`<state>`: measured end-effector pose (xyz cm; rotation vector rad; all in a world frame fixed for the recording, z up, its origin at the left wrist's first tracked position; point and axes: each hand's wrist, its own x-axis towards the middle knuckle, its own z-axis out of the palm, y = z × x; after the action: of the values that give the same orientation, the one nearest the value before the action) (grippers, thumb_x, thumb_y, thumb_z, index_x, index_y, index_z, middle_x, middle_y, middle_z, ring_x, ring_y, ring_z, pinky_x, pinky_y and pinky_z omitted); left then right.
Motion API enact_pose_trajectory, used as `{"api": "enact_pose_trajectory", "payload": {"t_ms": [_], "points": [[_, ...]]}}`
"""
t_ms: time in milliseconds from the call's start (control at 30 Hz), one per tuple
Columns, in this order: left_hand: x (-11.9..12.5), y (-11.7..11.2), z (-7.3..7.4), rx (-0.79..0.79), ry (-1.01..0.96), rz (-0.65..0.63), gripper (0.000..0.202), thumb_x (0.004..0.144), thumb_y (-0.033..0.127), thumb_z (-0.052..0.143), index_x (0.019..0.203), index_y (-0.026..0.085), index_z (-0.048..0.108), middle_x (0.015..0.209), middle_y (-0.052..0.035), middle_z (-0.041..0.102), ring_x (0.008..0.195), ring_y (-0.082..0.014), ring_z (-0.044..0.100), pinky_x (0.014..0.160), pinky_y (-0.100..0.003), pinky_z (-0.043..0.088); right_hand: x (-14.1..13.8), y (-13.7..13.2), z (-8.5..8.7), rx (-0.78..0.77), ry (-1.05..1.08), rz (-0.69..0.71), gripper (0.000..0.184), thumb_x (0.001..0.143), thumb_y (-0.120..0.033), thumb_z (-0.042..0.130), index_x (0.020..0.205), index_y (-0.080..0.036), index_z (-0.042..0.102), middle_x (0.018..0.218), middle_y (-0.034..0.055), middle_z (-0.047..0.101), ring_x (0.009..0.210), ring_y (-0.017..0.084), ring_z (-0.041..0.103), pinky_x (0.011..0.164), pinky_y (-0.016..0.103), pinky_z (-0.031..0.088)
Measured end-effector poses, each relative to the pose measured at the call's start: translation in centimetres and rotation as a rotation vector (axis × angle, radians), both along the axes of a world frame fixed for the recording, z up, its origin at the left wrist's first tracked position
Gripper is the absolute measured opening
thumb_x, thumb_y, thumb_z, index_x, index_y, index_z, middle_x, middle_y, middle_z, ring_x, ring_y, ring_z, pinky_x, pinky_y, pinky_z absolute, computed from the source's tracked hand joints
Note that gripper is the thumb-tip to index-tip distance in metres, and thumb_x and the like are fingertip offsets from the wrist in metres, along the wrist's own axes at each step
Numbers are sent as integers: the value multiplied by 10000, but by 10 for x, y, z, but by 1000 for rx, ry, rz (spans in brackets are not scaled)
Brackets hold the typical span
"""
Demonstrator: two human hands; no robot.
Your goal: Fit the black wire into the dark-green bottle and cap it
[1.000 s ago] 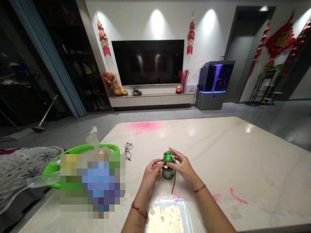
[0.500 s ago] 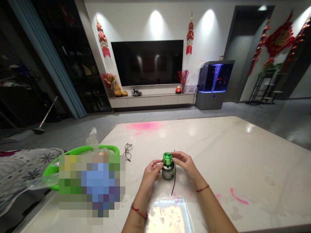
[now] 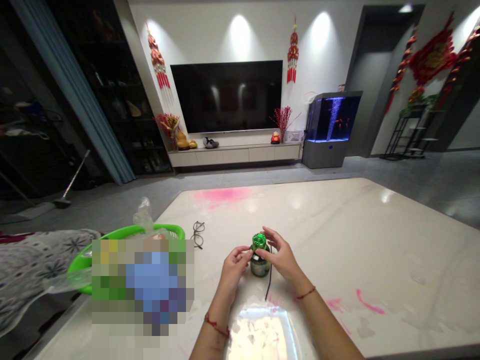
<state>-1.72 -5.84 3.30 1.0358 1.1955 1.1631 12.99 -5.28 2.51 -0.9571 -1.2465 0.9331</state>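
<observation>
Glass jar (image 3: 260,266) with green metallic cap (image 3: 258,241), held between two bare hands over a marble table (image 3: 337,240)

The step in hand looks like work on the cap. The right hand's (image 3: 282,258) fingers arch over the cap's far side, curled and slightly spread, with the thumb low by the neck. The left hand's (image 3: 234,272) fingers press together, pinching at the jar's shoulder. Any turn of the cap would call for one hand steadying the jar's body. A black cord (image 3: 268,290) runs down from below the right fingers. Well beyond the left fingers lie wire glasses (image 3: 197,235) and a green basket (image 3: 123,231). The jar's label is too small to read.
</observation>
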Motion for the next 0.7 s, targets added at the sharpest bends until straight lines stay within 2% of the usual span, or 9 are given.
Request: {"api": "enact_pose_trajectory", "payload": {"t_ms": [267, 500, 700], "points": [[0, 0, 1, 7, 24, 8, 466, 516, 466, 738, 847, 163, 617, 591, 31, 546, 527, -83, 453, 486, -192, 285, 5, 2, 0, 0, 11, 8, 510, 572, -359, 760, 1026, -219, 572, 1027, 67, 627, 993, 218, 581, 910, 409, 433], [0, 1, 0, 8, 28, 7, 473, 516, 464, 736, 858, 160, 618, 607, 25, 554, 542, -85, 461, 506, -194, 306, 8, 1, 2, 18, 120, 78, 515, 585, -314, 753, 1040, -227, 530, 944, 40, 615, 910, 179, 596, 873, 348, 456], [0, 3, -4, 2, 32, 2, 476, 522, 478, 729, 867, 167, 623, 616, 20, 563, 548, -92, 478, 511, -198, 310, 9, 0, 3, 20, 142, 130, 518, 615, -349, 734, 1069, -238, 509, 988, 57, 635, 931, 197, 605, 896, 394, 450]]}}
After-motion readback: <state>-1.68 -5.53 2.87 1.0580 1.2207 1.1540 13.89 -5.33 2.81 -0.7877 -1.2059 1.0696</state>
